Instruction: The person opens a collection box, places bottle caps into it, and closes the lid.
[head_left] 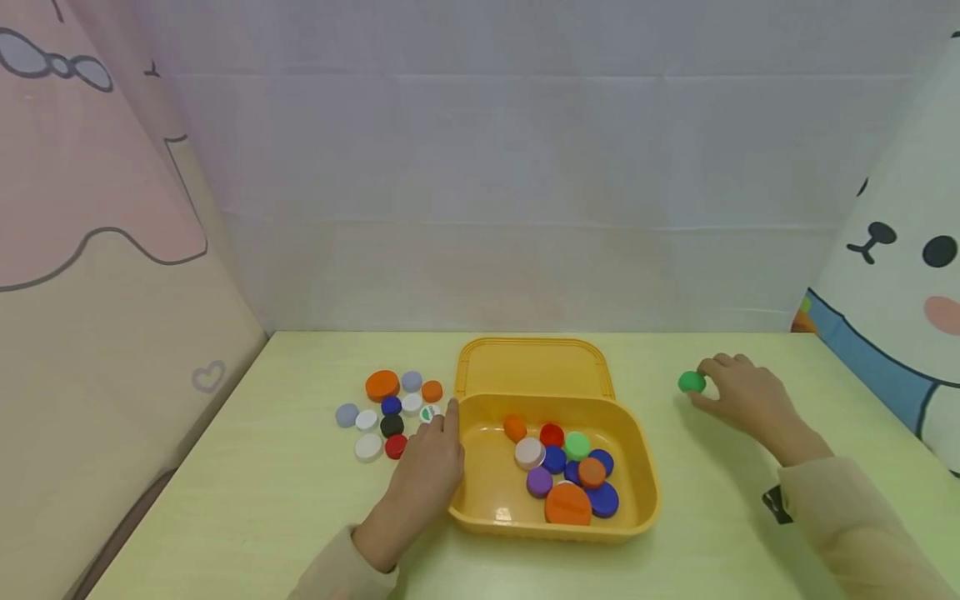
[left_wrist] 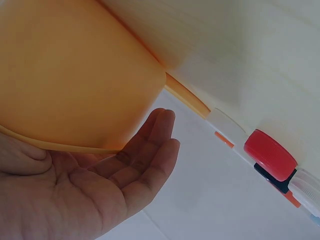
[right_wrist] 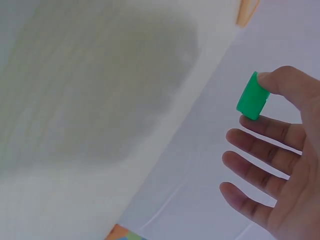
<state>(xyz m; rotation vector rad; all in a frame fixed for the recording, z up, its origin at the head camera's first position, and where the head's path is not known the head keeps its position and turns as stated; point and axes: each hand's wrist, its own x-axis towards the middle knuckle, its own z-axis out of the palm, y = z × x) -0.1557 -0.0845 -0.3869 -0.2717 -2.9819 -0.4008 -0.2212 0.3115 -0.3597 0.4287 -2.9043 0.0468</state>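
In the head view my right hand (head_left: 746, 400) pinches a green bottle cap (head_left: 692, 382) above the table, right of a yellow plastic box. The right wrist view shows this green cap (right_wrist: 253, 96) between thumb and index fingertip, the other fingers spread. My left hand (head_left: 426, 467) touches the left rim of the yellow box (head_left: 480, 530), its index finger lying along the edge. From the left wrist, the left hand (left_wrist: 100, 190) has its fingers extended and only slightly bent by the box rim. Inside the box lie several caps, among them a big orange cap (head_left: 567, 505) and a purple cap (head_left: 539, 482).
Left of the box several loose caps lie on the table, including a large orange cap (head_left: 382, 385), a black cap (head_left: 392, 425) and a red cap (head_left: 396, 447). A yellow lid (head_left: 535, 367) lies behind the box. A small black object (head_left: 777, 505) is by the right sleeve.
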